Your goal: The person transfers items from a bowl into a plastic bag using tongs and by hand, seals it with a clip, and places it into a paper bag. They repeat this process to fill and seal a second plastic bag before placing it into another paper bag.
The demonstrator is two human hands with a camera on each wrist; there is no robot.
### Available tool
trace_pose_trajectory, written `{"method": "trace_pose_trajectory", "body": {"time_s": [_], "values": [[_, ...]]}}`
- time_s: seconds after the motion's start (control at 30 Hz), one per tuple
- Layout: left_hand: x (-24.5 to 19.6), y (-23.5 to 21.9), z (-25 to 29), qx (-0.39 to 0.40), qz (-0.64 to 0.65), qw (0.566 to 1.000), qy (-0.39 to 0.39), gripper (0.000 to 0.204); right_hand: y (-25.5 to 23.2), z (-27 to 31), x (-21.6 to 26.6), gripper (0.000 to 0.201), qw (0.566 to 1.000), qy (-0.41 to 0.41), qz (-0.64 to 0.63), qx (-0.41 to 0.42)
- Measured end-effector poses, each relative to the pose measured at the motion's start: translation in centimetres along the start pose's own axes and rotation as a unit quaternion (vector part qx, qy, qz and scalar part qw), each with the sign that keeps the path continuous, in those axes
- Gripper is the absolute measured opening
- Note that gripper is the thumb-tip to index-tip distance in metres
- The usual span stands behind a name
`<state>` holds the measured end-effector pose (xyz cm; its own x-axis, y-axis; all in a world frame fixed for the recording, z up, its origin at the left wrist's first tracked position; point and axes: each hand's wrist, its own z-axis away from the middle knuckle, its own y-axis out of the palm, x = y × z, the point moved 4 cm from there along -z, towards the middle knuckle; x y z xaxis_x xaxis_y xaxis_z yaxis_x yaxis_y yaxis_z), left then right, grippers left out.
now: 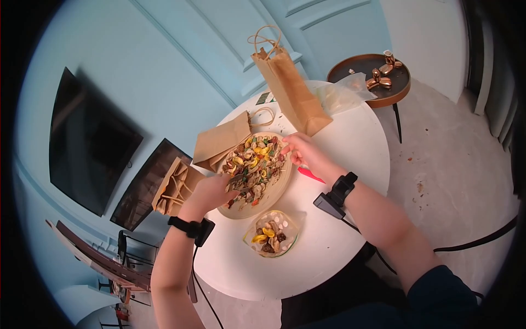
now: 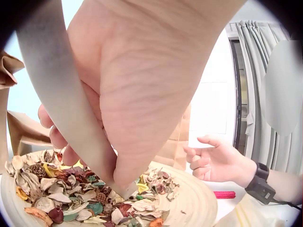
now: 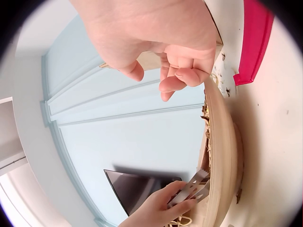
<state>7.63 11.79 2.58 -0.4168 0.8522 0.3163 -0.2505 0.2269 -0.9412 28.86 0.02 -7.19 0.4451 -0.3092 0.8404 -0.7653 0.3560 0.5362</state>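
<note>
My left hand holds metal tongs, their tips down among the dried petals and pods on a round wooden plate. In the left wrist view one metal arm of the tongs crosses in front of the palm of the left hand. At the plate's right edge hovers my right hand, its fingers loosely bent with nothing between them, as the right wrist view of that hand shows. A clear bag with several dried pieces sits on the table near me.
A tall paper bag stands behind the plate, a smaller one at its back left, and another further left. A red strip lies under the right hand. Beyond is a side table with shiny ornaments.
</note>
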Motion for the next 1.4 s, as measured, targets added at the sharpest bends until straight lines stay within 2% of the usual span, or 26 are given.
{"method": "trace_pose_trajectory", "body": {"time_s": [0.23,0.47,0.5,0.57,0.73,0.8,0.87,0.93,1.0,1.03,1.2,1.27,1.4], "values": [[0.4,3.0,-3.0,0.026,0.020,0.999,-0.004,0.036,0.6,0.2,0.2,0.031,1.000,0.019,0.006,0.010],[-0.2,2.8,-2.3,0.015,0.020,1.000,0.009,0.024,0.5,-0.1,-0.1,0.029,1.000,0.005,-0.004,0.023],[0.0,2.6,-2.0,0.015,0.020,1.000,0.009,0.024,0.5,-0.1,-0.1,0.029,1.000,0.006,-0.004,0.024],[0.4,1.3,-0.9,-0.054,0.027,0.998,0.015,0.022,0.5,-0.1,-0.3,0.029,1.000,0.008,-0.004,0.028],[-1.8,-4.0,3.8,-0.066,0.080,0.994,0.017,0.017,0.4,-0.5,-0.6,0.029,1.000,0.008,0.001,0.022],[-3.5,-5.4,6.0,-0.023,0.091,0.996,0.010,0.016,0.5,-0.2,-0.3,0.029,1.000,0.010,0.001,0.022],[-4.5,-5.4,8.0,-0.033,0.096,0.994,0.038,0.018,0.6,0.1,0.1,0.028,1.000,0.008,0.012,0.019],[-6.4,-5.4,9.9,0.001,0.130,0.988,0.080,0.020,0.5,0.0,0.0,0.031,1.000,0.014,0.009,0.024],[-8.0,-5.2,11.4,0.074,0.145,0.984,0.066,0.021,0.4,0.0,-0.1,0.033,0.999,0.019,0.006,0.029],[-8.3,-4.6,11.8,0.075,0.140,0.984,0.084,0.024,0.4,0.0,-0.1,0.033,0.999,0.019,0.012,0.030],[-6.7,-5.0,10.7,0.049,0.137,0.988,0.052,0.031,0.6,0.0,0.0,0.027,0.999,0.008,0.015,0.027],[-4.7,-5.0,8.8,-0.025,0.067,0.997,0.006,0.031,0.6,0.1,0.1,0.027,1.000,0.007,0.020,0.022],[-2.2,-2.2,4.3,-0.044,-0.010,0.999,0.028,0.032,0.4,0.0,0.1,0.028,1.000,-0.001,0.010,0.022]]}}
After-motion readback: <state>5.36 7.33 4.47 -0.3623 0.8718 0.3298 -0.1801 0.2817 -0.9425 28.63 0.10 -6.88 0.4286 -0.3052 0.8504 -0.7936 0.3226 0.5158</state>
